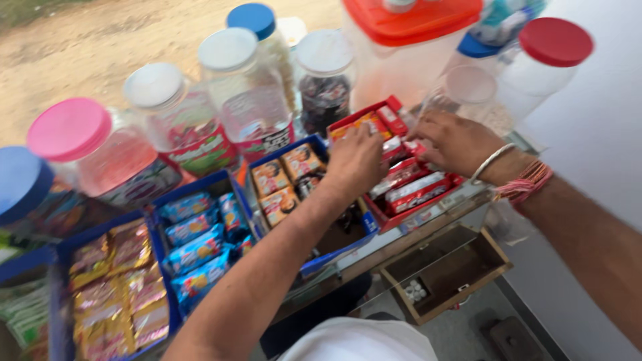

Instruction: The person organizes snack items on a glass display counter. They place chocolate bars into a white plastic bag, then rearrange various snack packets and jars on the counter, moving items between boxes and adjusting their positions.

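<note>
Both hands are down in the open red cardboard display box (391, 214) right of frame centre, sorting its red-wrapped snack bars (416, 190). The left hand (354, 160) presses curled fingers on the packets at the box's upper end; whether it grips one I cannot tell. The right hand (455, 140), with a metal bangle and red threads at the wrist, is bent over the bars beside it, grip hidden. Judging by this, arranging is mid-way; next calls for squaring the loose bars flat. Blue trays (200, 247) of packets fill the lower left.
</note>
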